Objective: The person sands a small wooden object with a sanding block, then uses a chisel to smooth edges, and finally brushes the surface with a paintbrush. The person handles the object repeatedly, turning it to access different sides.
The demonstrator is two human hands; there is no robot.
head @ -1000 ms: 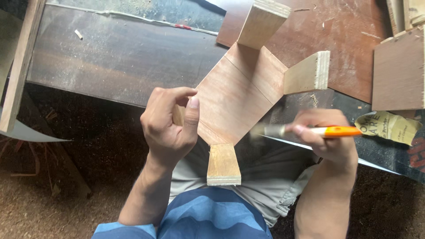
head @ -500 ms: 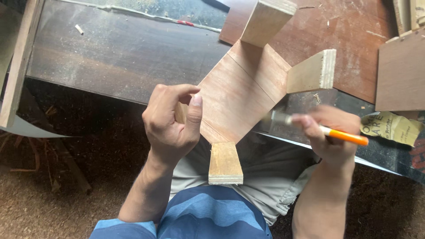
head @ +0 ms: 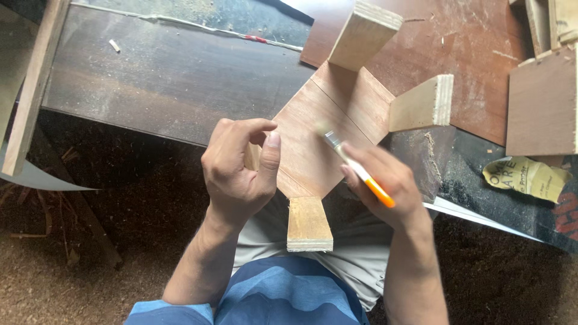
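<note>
The left hand [head: 241, 171] grips the plywood stool [head: 328, 138], upturned at the workbench's [head: 150, 84] near edge (stiff, probably light, best held by a leg); the right hand [head: 385, 186] pinches an orange-handled brush [head: 355, 165].

Dark dusty table [head: 150, 84], reddish board [head: 481, 66] at its far right corner, sawdust-covered floor [head: 72, 283] below, soft daylight.

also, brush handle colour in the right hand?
Orange, with a metal ferrule; the brush sits in the right hand. Head view shows it best.
</note>
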